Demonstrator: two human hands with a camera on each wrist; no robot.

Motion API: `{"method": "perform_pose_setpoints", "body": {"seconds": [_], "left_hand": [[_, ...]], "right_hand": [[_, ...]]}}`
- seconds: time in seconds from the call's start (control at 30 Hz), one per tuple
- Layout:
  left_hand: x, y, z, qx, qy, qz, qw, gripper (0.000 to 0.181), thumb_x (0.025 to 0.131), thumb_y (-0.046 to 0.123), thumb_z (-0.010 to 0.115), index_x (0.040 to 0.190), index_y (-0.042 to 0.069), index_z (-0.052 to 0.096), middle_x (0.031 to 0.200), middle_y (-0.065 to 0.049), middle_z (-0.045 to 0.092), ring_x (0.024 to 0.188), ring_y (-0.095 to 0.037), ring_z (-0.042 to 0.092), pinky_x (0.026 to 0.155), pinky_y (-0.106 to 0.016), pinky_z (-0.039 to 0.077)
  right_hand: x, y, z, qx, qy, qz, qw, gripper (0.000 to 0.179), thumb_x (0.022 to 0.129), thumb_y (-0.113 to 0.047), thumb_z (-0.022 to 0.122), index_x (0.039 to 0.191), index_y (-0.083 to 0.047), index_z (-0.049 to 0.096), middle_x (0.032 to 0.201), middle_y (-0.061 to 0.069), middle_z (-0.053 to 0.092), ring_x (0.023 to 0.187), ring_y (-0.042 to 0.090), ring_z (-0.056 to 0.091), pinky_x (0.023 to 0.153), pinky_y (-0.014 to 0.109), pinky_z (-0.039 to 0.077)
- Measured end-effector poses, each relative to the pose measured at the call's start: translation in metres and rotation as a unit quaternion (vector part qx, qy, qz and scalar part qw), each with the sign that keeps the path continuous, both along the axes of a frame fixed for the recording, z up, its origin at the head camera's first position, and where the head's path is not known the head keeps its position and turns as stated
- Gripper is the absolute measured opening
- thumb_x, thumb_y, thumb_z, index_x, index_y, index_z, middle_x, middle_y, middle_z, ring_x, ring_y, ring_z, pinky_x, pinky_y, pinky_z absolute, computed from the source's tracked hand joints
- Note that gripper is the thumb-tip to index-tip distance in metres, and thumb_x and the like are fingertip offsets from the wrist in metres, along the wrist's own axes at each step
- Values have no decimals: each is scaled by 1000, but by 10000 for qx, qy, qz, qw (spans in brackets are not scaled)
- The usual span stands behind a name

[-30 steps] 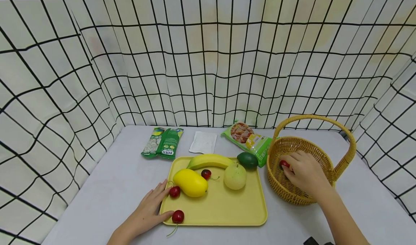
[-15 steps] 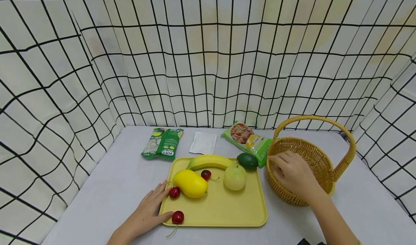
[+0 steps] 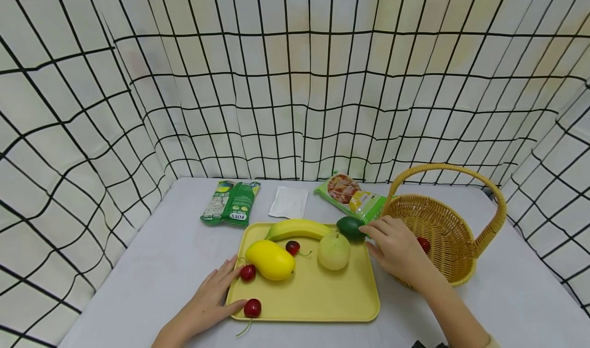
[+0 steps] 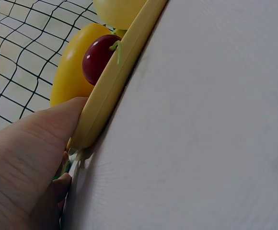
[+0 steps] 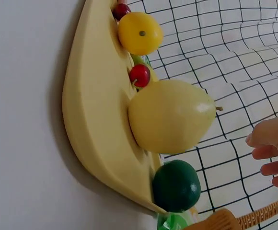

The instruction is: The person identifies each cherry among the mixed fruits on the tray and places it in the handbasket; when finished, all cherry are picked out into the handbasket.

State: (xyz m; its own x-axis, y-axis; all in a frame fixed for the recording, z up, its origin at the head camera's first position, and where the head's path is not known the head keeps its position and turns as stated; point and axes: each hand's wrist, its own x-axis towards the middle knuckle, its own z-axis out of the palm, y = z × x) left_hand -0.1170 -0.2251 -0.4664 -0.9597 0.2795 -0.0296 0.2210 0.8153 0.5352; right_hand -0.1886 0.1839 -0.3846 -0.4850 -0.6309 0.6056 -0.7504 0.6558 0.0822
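Note:
A yellow tray [image 3: 322, 302] holds a banana [image 3: 299, 228], a yellow mango [image 3: 270, 260], a pale pear [image 3: 333, 250], a dark green avocado [image 3: 351, 227] and several cherries, one cherry [image 3: 292, 247] lying between mango and pear. My left hand [image 3: 207, 299] rests at the tray's left edge with fingers spread, its thumb beside the front cherry [image 3: 252, 308] and fingertips near another cherry [image 3: 247, 272]. In the left wrist view the thumb [image 4: 57, 120] lies on the rim. My right hand [image 3: 398, 248] hovers between basket and tray, holding nothing, fingertips overlapping the avocado in the head view.
A wicker basket [image 3: 454, 235] with a tall handle stands right of the tray, red cherry [image 3: 423, 244] inside. Behind the tray lie a green snack bag [image 3: 232, 203], a white packet [image 3: 289, 202] and a green-and-yellow food bag [image 3: 350, 194]. A black-grid cloth wall [image 3: 295, 81] encloses the table.
My right hand has let go of a cherry in the basket, come out over its left rim and moved left towards the avocado. The left hand stays still.

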Motion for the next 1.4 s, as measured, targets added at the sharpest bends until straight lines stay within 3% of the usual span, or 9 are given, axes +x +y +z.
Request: {"method": "perform_pose_setpoints", "body": {"seconds": [0.57,1.0,1.4], "left_hand": [[1,0,2,-21,18,-20,10000,83,79,64,54,138,8,42,151,-8,19,136,-31,17,109,-52,12],[0,-2,-1,-26,159,-63,9999,82,79,64,53,138,8,42,151,-8,19,136,-31,17,108,-52,13],[0,-3,-1,48,88,-35,9999,82,79,63,55,139,9,40,151,-6,18,137,-30,16,108,-51,12]], "right_hand": [[-5,-42,-5,139,-135,523,9984,33,70,-9,76,101,-9,65,95,1,62,89,19,54,76,34,48],[-8,-68,-8,509,-530,495,9961,30,78,-17,71,106,-10,64,102,2,62,93,18,53,79,32,46],[-11,-94,-8,807,-741,630,9920,36,78,-19,72,112,-13,62,99,0,61,93,17,53,82,30,46]]}}
